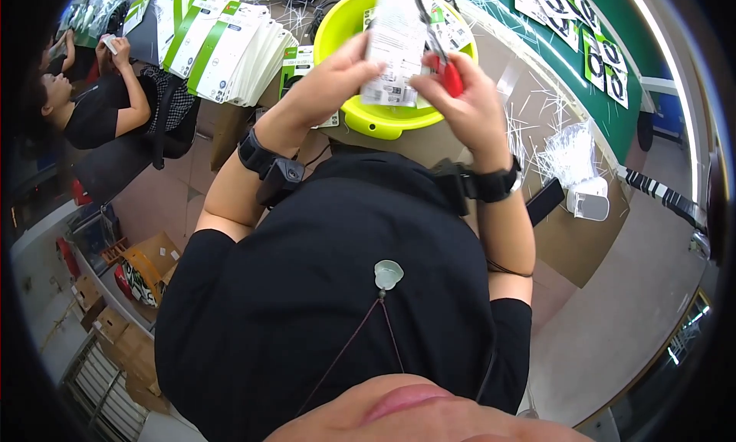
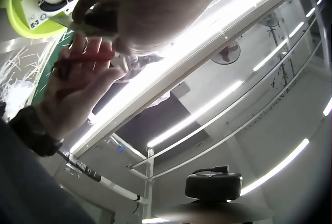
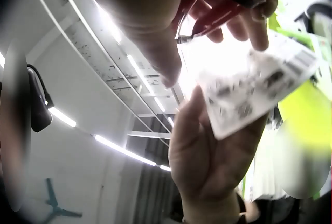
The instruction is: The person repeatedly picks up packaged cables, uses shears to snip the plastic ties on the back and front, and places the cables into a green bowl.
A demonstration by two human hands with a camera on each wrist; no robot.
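Over the yellow-green basin, the left hand holds a white printed card by its left side. In the right wrist view the same card lies across the fingers of the left hand. The right hand grips a red-handled tool, its spring showing in the right wrist view between the red handles. The tool's head points up beside the card's right edge. What the tool's tip touches cannot be told.
Stacked green-and-white cards stand left of the basin. White ties, a clear bag, a white box and a dark phone lie at the right. Packed cables lie on a green mat. Another person sits at the left.
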